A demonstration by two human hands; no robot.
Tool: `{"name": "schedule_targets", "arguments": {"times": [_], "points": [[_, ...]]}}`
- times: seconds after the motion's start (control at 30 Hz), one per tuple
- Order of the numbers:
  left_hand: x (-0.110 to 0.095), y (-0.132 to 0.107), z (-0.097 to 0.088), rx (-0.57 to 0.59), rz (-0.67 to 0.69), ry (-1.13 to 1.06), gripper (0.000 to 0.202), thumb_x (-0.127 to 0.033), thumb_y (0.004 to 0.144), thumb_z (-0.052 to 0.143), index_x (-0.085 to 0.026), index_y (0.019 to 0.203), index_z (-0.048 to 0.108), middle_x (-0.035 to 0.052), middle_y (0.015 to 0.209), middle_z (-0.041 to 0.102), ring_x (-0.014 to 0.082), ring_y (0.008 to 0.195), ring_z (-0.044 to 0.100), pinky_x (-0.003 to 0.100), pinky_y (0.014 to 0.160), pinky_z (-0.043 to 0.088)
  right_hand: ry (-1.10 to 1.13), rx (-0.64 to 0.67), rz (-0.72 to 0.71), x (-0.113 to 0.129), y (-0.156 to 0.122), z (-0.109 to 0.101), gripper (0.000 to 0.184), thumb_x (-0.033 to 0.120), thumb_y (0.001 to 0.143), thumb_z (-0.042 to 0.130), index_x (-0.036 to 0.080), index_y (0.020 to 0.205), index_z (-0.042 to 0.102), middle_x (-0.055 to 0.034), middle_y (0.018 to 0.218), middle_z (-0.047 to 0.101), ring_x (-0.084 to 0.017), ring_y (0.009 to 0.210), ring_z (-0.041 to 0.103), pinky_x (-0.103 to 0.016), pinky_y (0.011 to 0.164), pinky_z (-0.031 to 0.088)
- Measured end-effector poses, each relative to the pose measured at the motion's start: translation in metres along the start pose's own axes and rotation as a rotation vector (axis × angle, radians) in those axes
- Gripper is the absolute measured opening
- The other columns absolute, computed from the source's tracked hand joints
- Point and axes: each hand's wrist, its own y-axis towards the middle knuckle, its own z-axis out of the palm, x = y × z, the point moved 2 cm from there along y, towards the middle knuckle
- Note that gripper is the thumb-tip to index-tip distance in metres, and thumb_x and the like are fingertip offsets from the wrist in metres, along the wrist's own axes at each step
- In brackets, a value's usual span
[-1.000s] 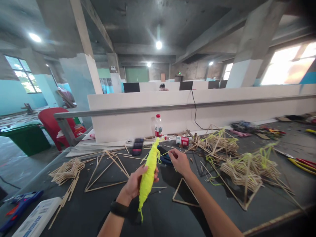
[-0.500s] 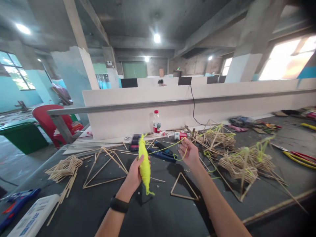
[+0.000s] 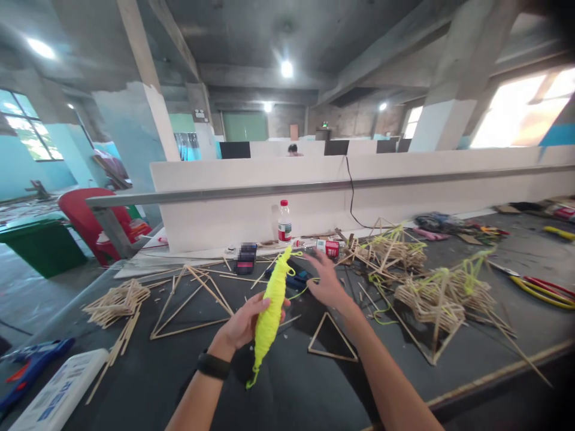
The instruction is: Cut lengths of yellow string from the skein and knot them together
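Note:
My left hand (image 3: 245, 323) grips a long bundle of neon yellow string (image 3: 271, 305), held tilted above the dark table (image 3: 291, 389). A loose strand runs from the bundle's top toward my right hand (image 3: 324, 281), which hovers just right of it with fingers spread; the strand seems to pass by its fingers. A black band sits on my left wrist. Below my right hand a small wooden stick triangle (image 3: 331, 342) lies flat. A larger stick pyramid frame (image 3: 188, 302) lies left of my left hand.
Stick frames tied with yellow string (image 3: 431, 287) are heaped at right. A stick bundle (image 3: 115, 302) lies left, a blue glue gun (image 3: 31, 368) and white box (image 3: 60, 392) at near left. A bottle (image 3: 284, 222) stands by the white partition. Yellow-handled tools (image 3: 543, 290) lie far right.
My left hand tipped the yarn bundle from upright to slanted and lowered it. My right hand, which had pulled a strand out to the right, came back toward the bundle with fingers spread.

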Motion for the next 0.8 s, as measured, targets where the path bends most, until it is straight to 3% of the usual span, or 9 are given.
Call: {"name": "schedule_targets", "arguments": {"times": [0.1, 0.17, 0.23, 0.33, 0.43, 0.63, 0.73, 0.8], "points": [[0.0, 0.0, -0.004, -0.058, 0.052, -0.115, 0.032, -0.033, 0.091, 0.063, -0.009, 0.111, 0.07, 0.0162, 0.112, 0.069, 0.0213, 0.091, 0.067, 0.031, 0.083, 0.055, -0.123, 0.551, -0.34, 0.028, -0.028, 0.026, 0.063, 0.006, 0.066, 0.056, 0.029, 0.124, 0.067, -0.0055, 0.152, 0.044, -0.028, 0.142, 0.036, -0.05, 0.118, 0.026], [-0.001, 0.0, -0.005, -0.081, 0.087, -0.243, 0.034, -0.033, 0.092, 0.06, -0.007, 0.112, 0.069, 0.017, 0.109, 0.069, 0.0219, 0.092, 0.067, 0.034, 0.089, 0.054, -0.078, 0.678, -0.421, 0.042, -0.044, 0.037, 0.06, 0.004, 0.069, 0.051, 0.029, 0.121, 0.067, -0.0054, 0.149, 0.048, -0.026, 0.138, 0.043, -0.049, 0.114, 0.032], [-0.004, 0.0, -0.005, -0.097, 0.127, -0.352, 0.035, -0.031, 0.093, 0.058, -0.004, 0.114, 0.068, 0.0171, 0.108, 0.069, 0.0218, 0.091, 0.067, 0.035, 0.092, 0.053, 0.002, 0.667, -0.424, 0.052, -0.051, 0.042, 0.045, 0.005, 0.072, 0.052, 0.025, 0.108, 0.069, -0.007, 0.132, 0.061, -0.025, 0.123, 0.055, -0.045, 0.105, 0.041], [-0.01, 0.0, -0.005, -0.128, 0.193, -0.451, 0.035, -0.027, 0.095, 0.055, -0.002, 0.116, 0.066, 0.0169, 0.106, 0.068, 0.0208, 0.091, 0.067, 0.035, 0.092, 0.054, -0.007, 0.673, -0.345, 0.056, -0.054, 0.045, 0.01, 0.018, 0.083, 0.058, 0.02, 0.084, 0.068, -0.004, 0.09, 0.07, -0.02, 0.084, 0.063, -0.033, 0.077, 0.049], [-0.014, 0.001, -0.004, -0.141, 0.235, -0.511, 0.034, -0.024, 0.095, 0.053, -0.001, 0.118, 0.064, 0.0168, 0.105, 0.066, 0.0208, 0.09, 0.066, 0.036, 0.091, 0.055, -0.066, 0.699, -0.283, 0.053, -0.053, 0.047, 0.017, 0.03, 0.089, 0.06, 0.02, 0.077, 0.066, -0.0003, 0.071, 0.064, -0.014, 0.06, 0.052, -0.027, 0.057, 0.04], [-0.016, 0.002, -0.003, -0.152, 0.278, -0.601, 0.032, -0.021, 0.096, 0.05, -0.002, 0.12, 0.061, 0.0163, 0.104, 0.064, 0.0194, 0.09, 0.066, 0.035, 0.094, 0.055, -0.134, 0.434, -0.436, 0.063, -0.05, 0.04, 0.018, 0.033, 0.082, 0.069, 0.021, 0.075, 0.058, 0.0004, 0.074, 0.055, -0.015, 0.064, 0.05, -0.028, 0.061, 0.042], [-0.018, 0.002, -0.003, -0.167, 0.299, -0.622, 0.032, -0.021, 0.096, 0.049, -0.005, 0.121, 0.06, 0.0158, 0.104, 0.064, 0.0191, 0.089, 0.066, 0.035, 0.093, 0.056, -0.166, 0.181, -0.53, 0.073, -0.048, 0.029, 0.025, 0.035, 0.078, 0.074, 0.021, 0.097, 0.066, -0.008, 0.099, 0.058, -0.024, 0.095, 0.057, -0.038, 0.083, 0.048], [-0.018, 0.002, -0.002, -0.18, 0.314, -0.636, 0.032, -0.021, 0.096, 0.049, -0.006, 0.123, 0.059, 0.0157, 0.104, 0.064, 0.019, 0.088, 0.066, 0.035, 0.091, 0.056, -0.179, 0.084, -0.575, 0.076, -0.049, 0.025, 0.031, 0.034, 0.076, 0.075, 0.021, 0.103, 0.068, -0.0104, 0.104, 0.059, -0.027, 0.102, 0.057, -0.041, 0.089, 0.047]]}}
